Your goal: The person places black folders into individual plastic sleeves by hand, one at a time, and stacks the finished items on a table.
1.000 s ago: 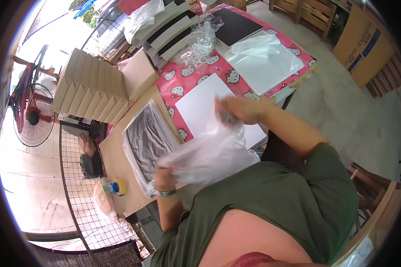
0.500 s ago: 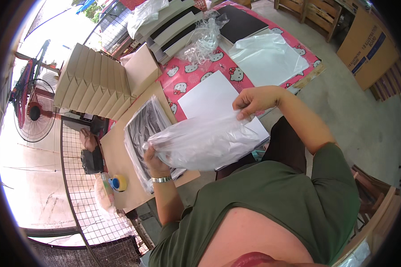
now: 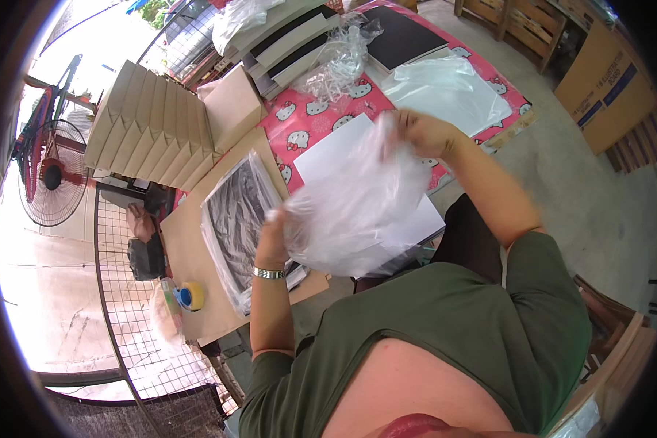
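Observation:
A clear plastic bag (image 3: pixel 358 212) is stretched between my two hands, smeared a little by motion. My left hand (image 3: pixel 273 237), with a metal watch at the wrist, is closed on its left edge. My right hand (image 3: pixel 420 135) pinches the upper right edge and is raised higher. Beneath the bag lies a stack of white boards (image 3: pixel 332 150), partly hidden by it. Left of my left hand, a pile of dark boards wrapped in clear plastic (image 3: pixel 233 219) rests on a brown cardboard sheet (image 3: pixel 186 252).
Brown paper-wrapped packs (image 3: pixel 150 131) stand stacked at the far left, near a fan (image 3: pixel 53 175). Tape rolls (image 3: pixel 190 296) sit on the cardboard. Flat clear bags (image 3: pixel 449 95), black boards (image 3: pixel 401 36) and crumpled plastic (image 3: pixel 336 66) lie on the pink tablecloth (image 3: pixel 299 109). A carton (image 3: pixel 595 87) stands right.
My right hand has lifted up and away, pulling the bag's right side higher. My left hand has shifted slightly right and up, still gripping the bag.

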Tool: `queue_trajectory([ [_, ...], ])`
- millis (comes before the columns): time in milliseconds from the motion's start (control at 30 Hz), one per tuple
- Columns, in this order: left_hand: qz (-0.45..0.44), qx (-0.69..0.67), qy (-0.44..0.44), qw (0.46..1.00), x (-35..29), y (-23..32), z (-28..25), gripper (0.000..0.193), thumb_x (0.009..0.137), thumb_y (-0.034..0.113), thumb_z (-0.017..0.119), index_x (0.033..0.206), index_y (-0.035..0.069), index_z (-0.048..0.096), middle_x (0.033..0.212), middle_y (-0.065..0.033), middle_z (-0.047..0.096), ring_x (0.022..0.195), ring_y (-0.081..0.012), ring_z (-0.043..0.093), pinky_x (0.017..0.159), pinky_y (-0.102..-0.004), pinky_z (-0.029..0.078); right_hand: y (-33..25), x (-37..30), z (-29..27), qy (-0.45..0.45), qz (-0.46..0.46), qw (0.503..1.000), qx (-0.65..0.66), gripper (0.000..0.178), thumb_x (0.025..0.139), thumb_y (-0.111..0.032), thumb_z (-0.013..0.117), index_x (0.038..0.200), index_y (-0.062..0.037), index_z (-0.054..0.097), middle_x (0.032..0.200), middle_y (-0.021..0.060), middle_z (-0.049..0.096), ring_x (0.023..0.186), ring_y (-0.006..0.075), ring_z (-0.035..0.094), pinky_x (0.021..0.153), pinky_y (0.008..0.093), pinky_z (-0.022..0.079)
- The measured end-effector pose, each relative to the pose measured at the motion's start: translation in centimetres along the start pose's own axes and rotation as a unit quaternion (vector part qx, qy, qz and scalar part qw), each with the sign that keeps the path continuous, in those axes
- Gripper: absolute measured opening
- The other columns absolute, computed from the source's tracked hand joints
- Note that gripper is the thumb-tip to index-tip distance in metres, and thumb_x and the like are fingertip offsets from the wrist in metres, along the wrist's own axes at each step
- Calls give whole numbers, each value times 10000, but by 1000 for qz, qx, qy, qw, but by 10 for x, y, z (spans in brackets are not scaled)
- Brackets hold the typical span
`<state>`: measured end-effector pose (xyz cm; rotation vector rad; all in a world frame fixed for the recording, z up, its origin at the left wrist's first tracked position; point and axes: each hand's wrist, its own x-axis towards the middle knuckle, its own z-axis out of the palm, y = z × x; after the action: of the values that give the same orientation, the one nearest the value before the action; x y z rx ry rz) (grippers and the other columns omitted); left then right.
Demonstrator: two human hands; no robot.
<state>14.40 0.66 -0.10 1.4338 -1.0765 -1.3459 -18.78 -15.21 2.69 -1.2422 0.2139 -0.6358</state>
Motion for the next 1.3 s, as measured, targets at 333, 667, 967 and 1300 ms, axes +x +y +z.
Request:
queue_trajectory([
  [333, -91, -145, 78, 982, 128, -51, -45, 302, 732, 180, 572, 968, -8, 556, 855, -150, 616, 689, -245, 607, 586, -328, 486, 93, 50, -97, 189, 118, 971, 92, 268, 737, -63, 557, 999, -61, 498, 798, 34, 547, 668, 114, 520, 594, 244, 439],
  [667, -130, 175, 242, 945, 230, -85, -33, 230, 751, 144, 513, 820, -66, 573, 681, -143, 603, 534, -212, 551, 458, -327, 401, 146, 133, -121, 144, 262, 572, -764, 280, 745, -125, 490, 928, 41, 623, 975, 179, 620, 904, 321, 595, 790, 396, 448],
  [967, 31, 264, 261, 928, 152, 63, -13, 376, 767, 322, 542, 572, 0, 552, 495, -98, 536, 435, -173, 491, 448, -317, 384, 24, 141, -84, 237, 18, 583, -777, 277, 805, -190, 441, 896, -29, 647, 810, 164, 632, 742, 283, 624, 645, 403, 487],
  [1300, -55, -11, 84, 995, 43, 145, -64, 138, 764, 173, 625, 769, 54, 556, 594, -2, 536, 452, -87, 487, 362, -204, 352, -108, 27, 12, 135, 15, 990, -24, 351, 764, -17, 506, 1115, -10, 496, 928, 50, 577, 810, 121, 605, 688, 278, 533],
])
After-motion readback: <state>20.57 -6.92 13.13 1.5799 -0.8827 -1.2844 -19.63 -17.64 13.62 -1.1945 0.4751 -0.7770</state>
